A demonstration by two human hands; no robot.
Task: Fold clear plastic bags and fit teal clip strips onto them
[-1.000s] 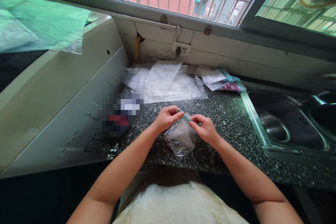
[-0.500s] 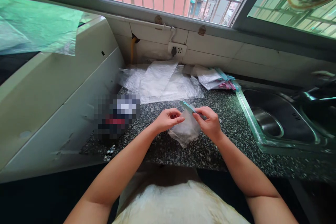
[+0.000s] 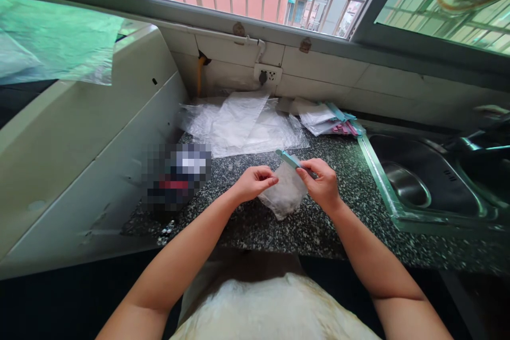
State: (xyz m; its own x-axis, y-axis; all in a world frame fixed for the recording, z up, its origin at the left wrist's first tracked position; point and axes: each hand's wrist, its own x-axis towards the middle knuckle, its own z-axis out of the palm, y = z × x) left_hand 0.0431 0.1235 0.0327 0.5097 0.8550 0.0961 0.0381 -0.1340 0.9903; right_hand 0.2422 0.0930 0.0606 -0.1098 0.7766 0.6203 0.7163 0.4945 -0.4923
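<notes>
Over the speckled bench (image 3: 350,180), the right hand (image 3: 323,185) pinches the teal zip strip (image 3: 290,159) of a small clear bag (image 3: 283,194); the left hand (image 3: 252,183) grips the bag's edge

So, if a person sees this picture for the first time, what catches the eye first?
Probably the two hands at the centre: the right hand pinches a teal clip on a small clear bag, with the left hand beside it. Behind lie loose plastic bags; a steel sink sits right.
</notes>
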